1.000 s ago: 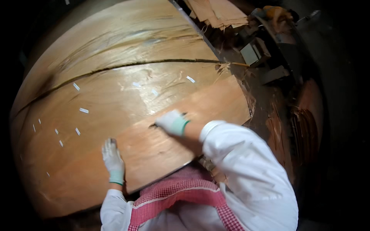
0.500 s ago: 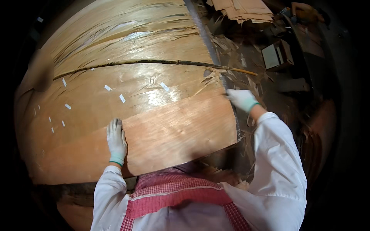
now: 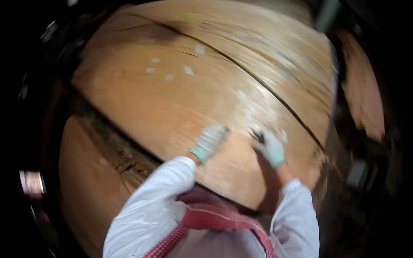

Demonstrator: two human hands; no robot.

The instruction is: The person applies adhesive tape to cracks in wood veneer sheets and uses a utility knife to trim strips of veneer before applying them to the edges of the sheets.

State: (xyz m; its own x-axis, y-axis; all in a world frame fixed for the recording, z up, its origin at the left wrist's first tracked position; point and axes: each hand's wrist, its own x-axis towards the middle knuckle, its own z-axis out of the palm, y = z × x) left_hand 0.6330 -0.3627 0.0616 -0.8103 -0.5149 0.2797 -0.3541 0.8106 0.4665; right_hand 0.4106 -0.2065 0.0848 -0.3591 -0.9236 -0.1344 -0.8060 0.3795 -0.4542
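Note:
A wide wood veneer sheet (image 3: 129, 94) covers the table in front of me, with a lighter strip of veneer (image 3: 232, 167) along the near edge. My left hand (image 3: 211, 139), in a white glove with a green cuff, rests on the lighter strip, its fingers pointing to the far right. To its right my right hand (image 3: 271, 147), gloved the same way with dark fingertips, reaches inward over the strip. Its fingers look apart, and a shadow falls below it. Both hands are smeared by motion, and I see nothing held in either.
A long thin dark pole (image 3: 258, 79) lies diagonally across the veneer. Small white paper pieces (image 3: 188, 70) are scattered on it. Rippled veneer lies beyond the pole. Another veneer stack (image 3: 81, 172) is at the lower left, and a pinkish sheet (image 3: 363, 86) stands out at the far right.
My view has swung to the left. The right hand has come from the sheet's right edge in over the veneer, close to the left hand, which has shifted along the strip.

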